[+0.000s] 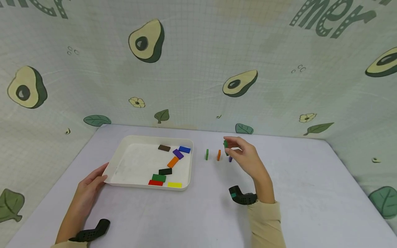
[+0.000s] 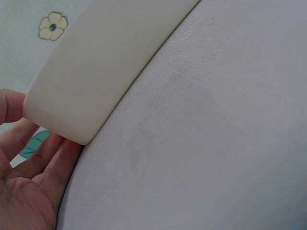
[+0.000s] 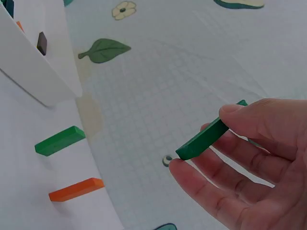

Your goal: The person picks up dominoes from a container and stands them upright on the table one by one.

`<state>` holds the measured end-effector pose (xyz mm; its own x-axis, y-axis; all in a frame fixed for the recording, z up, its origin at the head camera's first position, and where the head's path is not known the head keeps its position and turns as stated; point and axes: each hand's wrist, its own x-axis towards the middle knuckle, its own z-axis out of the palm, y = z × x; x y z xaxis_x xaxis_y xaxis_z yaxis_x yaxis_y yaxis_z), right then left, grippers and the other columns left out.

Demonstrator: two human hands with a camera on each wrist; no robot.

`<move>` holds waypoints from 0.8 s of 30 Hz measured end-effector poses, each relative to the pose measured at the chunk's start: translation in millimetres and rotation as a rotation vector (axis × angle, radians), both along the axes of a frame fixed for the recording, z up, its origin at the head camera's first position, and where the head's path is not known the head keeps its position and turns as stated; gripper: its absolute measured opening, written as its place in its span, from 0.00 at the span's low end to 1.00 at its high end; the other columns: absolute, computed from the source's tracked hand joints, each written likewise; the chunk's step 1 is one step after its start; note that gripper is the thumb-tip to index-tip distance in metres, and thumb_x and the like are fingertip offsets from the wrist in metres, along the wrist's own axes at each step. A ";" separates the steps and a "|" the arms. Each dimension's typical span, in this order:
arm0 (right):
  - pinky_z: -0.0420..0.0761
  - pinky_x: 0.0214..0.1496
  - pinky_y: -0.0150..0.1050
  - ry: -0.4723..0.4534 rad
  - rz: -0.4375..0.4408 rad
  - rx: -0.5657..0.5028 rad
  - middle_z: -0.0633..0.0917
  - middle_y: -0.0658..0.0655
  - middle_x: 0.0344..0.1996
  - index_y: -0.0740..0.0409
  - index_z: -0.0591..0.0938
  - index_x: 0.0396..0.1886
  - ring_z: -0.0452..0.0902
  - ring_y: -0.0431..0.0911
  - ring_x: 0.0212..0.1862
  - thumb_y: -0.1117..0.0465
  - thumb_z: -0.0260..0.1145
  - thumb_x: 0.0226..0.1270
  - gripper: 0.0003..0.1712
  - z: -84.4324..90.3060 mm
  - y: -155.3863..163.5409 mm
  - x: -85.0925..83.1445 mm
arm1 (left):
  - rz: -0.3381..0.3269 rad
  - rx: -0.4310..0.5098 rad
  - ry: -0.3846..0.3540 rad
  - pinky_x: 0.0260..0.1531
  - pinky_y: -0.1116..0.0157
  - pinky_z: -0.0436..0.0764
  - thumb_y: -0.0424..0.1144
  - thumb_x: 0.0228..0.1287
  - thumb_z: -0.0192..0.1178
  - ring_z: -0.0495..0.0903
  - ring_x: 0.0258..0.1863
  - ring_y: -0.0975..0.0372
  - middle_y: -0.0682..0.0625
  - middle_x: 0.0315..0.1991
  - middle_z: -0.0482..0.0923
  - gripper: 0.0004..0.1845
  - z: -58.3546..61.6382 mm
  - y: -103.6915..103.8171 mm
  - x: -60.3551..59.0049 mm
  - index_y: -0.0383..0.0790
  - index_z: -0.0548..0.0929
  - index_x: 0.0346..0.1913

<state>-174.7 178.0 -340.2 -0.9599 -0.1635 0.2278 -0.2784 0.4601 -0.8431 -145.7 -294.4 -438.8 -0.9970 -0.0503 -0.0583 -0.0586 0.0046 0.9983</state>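
Observation:
My left hand [image 1: 90, 187] grips the near-left corner of a white tray [image 1: 130, 162], its thumb by the rim; the left wrist view shows fingertips against the tray's outer wall [image 2: 91, 76]. Between thumb and fingers, my right hand [image 1: 246, 158] pinches a dark green domino block [image 3: 204, 140], raised above the table and tilted in the right wrist view. To the right of the tray stand a light green block [image 1: 207, 154], an orange block [image 1: 219, 155] and a purple block [image 1: 230, 159], all upright in a row. The purple one is partly hidden by the right hand.
Several loose blocks lie in the tray's right part, among them a brown block [image 1: 164, 148], a blue block [image 1: 184, 150], a red block [image 1: 155, 183] and a yellow block [image 1: 174, 185]. A printed avocado cloth [image 1: 192, 69] hangs behind the white table [image 1: 173, 220].

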 end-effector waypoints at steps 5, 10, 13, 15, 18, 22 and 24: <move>0.75 0.53 0.28 -0.014 -0.050 -0.025 0.78 0.59 0.51 0.60 0.74 0.59 0.73 0.48 0.53 0.65 0.62 0.64 0.22 -3.7 11.6 -1.1 | 0.000 -0.006 0.025 0.45 0.87 0.68 0.42 0.68 0.54 0.69 0.50 0.85 0.67 0.59 0.68 0.30 -0.7 0.5 0.3 0.39 0.61 0.69; 0.73 0.49 0.20 -0.013 -0.096 -0.055 0.78 0.61 0.50 0.62 0.75 0.57 0.72 0.47 0.53 0.66 0.61 0.64 0.21 -10.5 23.5 -2.5 | -0.009 0.004 0.037 0.45 0.86 0.68 0.41 0.68 0.54 0.69 0.51 0.85 0.66 0.58 0.68 0.30 -0.5 0.7 0.9 0.37 0.60 0.69; 0.73 0.48 0.19 -0.025 -0.133 -0.063 0.78 0.61 0.51 0.62 0.74 0.57 0.72 0.46 0.53 0.65 0.61 0.64 0.20 -15.2 30.3 -3.1 | -0.009 0.013 0.034 0.45 0.86 0.68 0.41 0.68 0.54 0.70 0.51 0.85 0.68 0.57 0.69 0.30 -0.4 0.9 0.6 0.37 0.60 0.69; 0.73 0.48 0.18 -0.039 -0.159 -0.068 0.78 0.61 0.51 0.63 0.74 0.57 0.72 0.45 0.52 0.65 0.61 0.64 0.21 -18.7 34.7 -4.1 | -0.007 0.010 0.031 0.45 0.87 0.68 0.41 0.68 0.54 0.70 0.50 0.85 0.68 0.57 0.69 0.30 -0.1 0.8 0.2 0.38 0.61 0.69; 0.72 0.48 0.17 -0.057 -0.191 -0.071 0.78 0.62 0.51 0.64 0.74 0.57 0.72 0.45 0.53 0.65 0.62 0.64 0.21 -24.2 40.5 -5.5 | -0.005 0.009 0.021 0.45 0.87 0.68 0.41 0.68 0.54 0.69 0.50 0.85 0.67 0.59 0.68 0.30 0.2 0.7 0.3 0.39 0.61 0.70; 0.72 0.48 0.18 -0.092 -0.222 -0.083 0.78 0.63 0.52 0.64 0.73 0.57 0.72 0.47 0.54 0.65 0.62 0.64 0.22 -31.9 46.4 -7.3 | -0.003 0.010 0.012 0.45 0.87 0.68 0.42 0.68 0.54 0.69 0.50 0.85 0.64 0.62 0.66 0.30 0.2 0.5 0.8 0.40 0.61 0.70; 0.72 0.48 0.19 -0.114 -0.236 -0.086 0.78 0.63 0.52 0.64 0.73 0.58 0.72 0.48 0.54 0.65 0.61 0.64 0.22 -35.7 48.4 -8.4 | -0.002 0.010 0.012 0.45 0.87 0.68 0.42 0.68 0.54 0.69 0.50 0.85 0.63 0.63 0.66 0.30 0.3 0.5 0.9 0.41 0.61 0.70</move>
<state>-183.1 226.3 -375.8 -0.9893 0.0834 0.1194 -0.0729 0.4260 -0.9018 -144.8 -293.9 -438.5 -0.9978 -0.0475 -0.0472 -0.0470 -0.0049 0.9989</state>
